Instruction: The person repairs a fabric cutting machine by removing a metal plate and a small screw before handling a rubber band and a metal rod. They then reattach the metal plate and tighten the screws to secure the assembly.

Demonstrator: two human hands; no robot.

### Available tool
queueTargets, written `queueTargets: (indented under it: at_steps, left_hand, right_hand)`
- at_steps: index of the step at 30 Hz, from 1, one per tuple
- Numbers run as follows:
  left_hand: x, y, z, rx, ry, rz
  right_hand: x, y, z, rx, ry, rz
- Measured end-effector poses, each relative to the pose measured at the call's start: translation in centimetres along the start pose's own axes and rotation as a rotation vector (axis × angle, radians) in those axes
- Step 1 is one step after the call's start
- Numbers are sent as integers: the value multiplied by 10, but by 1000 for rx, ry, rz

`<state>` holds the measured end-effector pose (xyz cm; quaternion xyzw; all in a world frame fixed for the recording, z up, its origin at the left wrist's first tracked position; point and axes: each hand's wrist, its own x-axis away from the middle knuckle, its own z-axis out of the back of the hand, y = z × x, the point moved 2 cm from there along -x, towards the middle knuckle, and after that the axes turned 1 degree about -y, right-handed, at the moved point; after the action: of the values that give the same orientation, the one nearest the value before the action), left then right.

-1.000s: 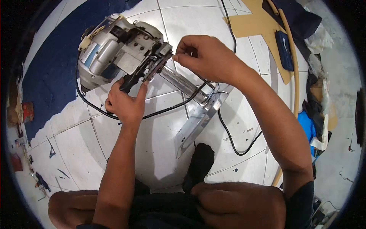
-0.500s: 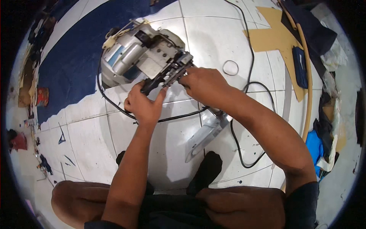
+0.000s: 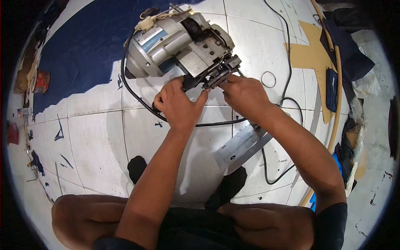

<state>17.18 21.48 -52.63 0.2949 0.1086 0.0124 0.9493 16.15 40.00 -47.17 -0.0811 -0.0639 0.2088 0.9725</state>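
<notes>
An electric cloth cutting machine (image 3: 160, 48) lies tipped over on the tiled floor, its grey and blue motor housing pointing away to the left. Fingers of my left hand (image 3: 177, 104) are wrapped round its black handle, with the thumb against the dark metal mechanism (image 3: 221, 71). On the other side of that mechanism, my right hand (image 3: 246, 93) has its fingers curled onto the edge; the fingertips are partly hidden. Below my right wrist, the silver base plate (image 3: 239, 148) sticks out toward my feet.
A black cable (image 3: 146, 109) loops round the machine and across the tiles. Dark blue fabric (image 3: 79, 62) spreads at the left. At the right lie brown card (image 3: 306, 54), a long tan tube (image 3: 338, 96) and a dark blue bundle (image 3: 331, 89). A thin ring (image 3: 268, 79) lies near my right hand.
The whole scene, machine and hands included, sits further right and the machine slightly higher in view. The base plate is turned a little. Both hands keep their places on the machine.
</notes>
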Motion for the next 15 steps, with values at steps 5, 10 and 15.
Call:
queueTargets:
  at_steps: [5,10,15]
  left_hand:
    - [1,-3,-2,20,9,-12]
    - [2,-4,-3,22,24,-33]
    - [2,-4,-4,16,24,-35]
  right_hand:
    - [4,-8,4,-185,-88,-181]
    - [4,4,19,-378,-154,-293]
    - [10,4,33,-223,-246,-328]
